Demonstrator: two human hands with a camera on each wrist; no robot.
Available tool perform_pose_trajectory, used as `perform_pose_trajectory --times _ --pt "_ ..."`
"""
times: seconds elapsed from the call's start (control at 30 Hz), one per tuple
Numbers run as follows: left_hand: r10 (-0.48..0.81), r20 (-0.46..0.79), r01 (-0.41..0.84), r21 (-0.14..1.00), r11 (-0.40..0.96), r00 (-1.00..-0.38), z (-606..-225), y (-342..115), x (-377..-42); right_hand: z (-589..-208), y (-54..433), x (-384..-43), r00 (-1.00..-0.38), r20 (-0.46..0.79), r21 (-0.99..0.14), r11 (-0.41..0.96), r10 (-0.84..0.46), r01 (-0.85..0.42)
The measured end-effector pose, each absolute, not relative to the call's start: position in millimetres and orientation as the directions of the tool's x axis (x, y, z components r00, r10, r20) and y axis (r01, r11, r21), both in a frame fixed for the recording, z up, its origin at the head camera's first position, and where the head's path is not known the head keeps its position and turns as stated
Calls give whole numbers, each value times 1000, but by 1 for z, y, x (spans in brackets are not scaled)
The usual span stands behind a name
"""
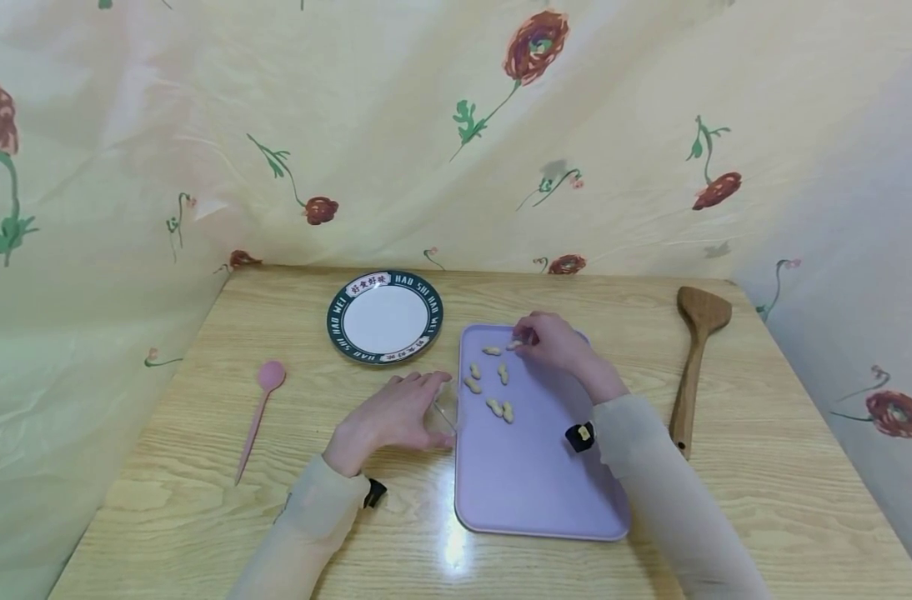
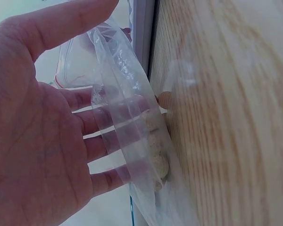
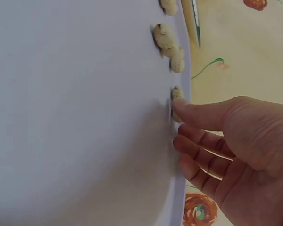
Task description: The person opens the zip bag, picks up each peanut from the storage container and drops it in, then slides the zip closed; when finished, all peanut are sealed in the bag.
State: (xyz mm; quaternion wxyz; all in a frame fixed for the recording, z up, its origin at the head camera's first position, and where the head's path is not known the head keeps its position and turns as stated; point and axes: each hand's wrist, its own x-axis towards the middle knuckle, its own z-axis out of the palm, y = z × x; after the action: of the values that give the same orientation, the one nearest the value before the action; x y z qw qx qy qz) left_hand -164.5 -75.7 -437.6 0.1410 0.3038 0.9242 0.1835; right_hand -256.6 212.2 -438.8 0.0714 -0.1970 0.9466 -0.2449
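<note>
My right hand (image 1: 553, 342) pinches a peanut (image 3: 177, 92) at the far side of the lilac tray (image 1: 538, 492), thumb on its near face. Several other unshelled peanuts (image 1: 503, 373) lie in the tray's far left part. Beside the tray's left edge is my left hand (image 1: 396, 412), thumb and fingers spread wide at a clear plastic bag (image 2: 127, 103). Through the film, the left wrist view shows its fairly straight fingers (image 2: 96, 120) and peanuts (image 2: 156, 153) low in the bag, near the wooden table.
A white plate (image 1: 386, 320) with a dark green lettered rim sits behind my left hand. Farther left lies a pink spoon (image 1: 272, 377); a wooden spatula (image 1: 698, 342) lies right of the tray. Flowered cloth (image 1: 396, 125) hangs behind the table (image 1: 771, 508).
</note>
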Motion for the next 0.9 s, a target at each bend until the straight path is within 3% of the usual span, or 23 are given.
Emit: perform_pose_trajectory --times 0.9 --pt "608 -160 502 424 754 -778 -437 -76 -164 -444 217 -252 -919 10 -469 810 -394 -352"
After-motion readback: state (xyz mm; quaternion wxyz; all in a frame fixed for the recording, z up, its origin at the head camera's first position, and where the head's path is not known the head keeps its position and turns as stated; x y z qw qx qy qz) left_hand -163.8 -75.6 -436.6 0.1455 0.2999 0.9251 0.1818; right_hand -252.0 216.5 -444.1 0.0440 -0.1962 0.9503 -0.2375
